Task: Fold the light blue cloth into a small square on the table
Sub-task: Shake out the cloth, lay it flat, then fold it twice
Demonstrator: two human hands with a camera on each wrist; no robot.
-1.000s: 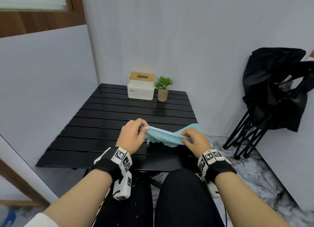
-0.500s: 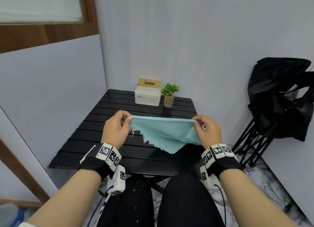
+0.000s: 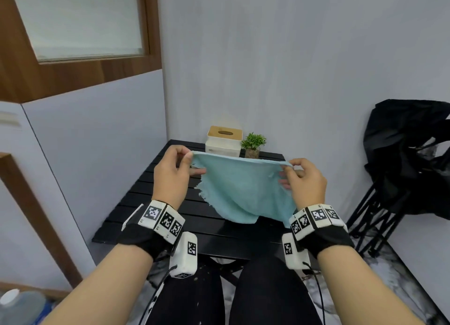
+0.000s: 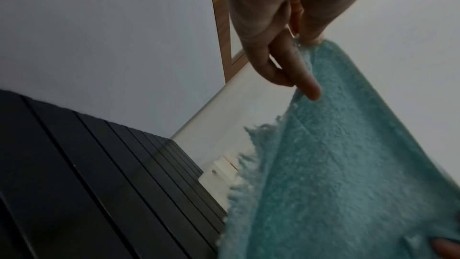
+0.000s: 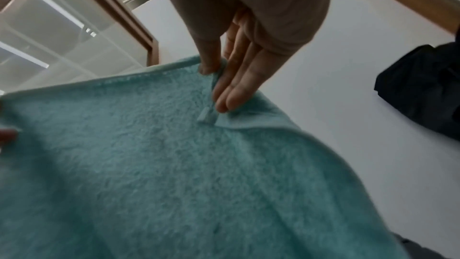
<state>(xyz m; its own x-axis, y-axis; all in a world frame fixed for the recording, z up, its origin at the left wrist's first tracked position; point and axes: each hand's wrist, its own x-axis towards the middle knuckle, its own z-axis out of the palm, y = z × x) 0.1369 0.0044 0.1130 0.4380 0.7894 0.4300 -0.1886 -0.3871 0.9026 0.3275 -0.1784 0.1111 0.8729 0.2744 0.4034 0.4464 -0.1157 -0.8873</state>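
Note:
The light blue cloth [image 3: 243,188] hangs spread out in the air above the black slatted table [image 3: 146,203], its top edge stretched between my hands. My left hand [image 3: 188,158] pinches the upper left corner between thumb and fingers. My right hand [image 3: 288,169] pinches the upper right corner, where a small fold and a tag show. The cloth's left edge is frayed. In the left wrist view the cloth [image 4: 348,164] drops from my left hand [image 4: 302,46]. The right wrist view has my right hand [image 5: 216,74] pinching the cloth [image 5: 174,164] at its hemmed edge.
A white tissue box [image 3: 224,142] with a wooden lid and a small potted plant [image 3: 253,146] stand at the table's far edge by the wall. A black folded chair [image 3: 409,174] leans at the right. My knees are under the table's near edge.
Both hands have risen and moved apart, lifting the cloth off the table and stretching it from a bunched strip into a spread hanging sheet.

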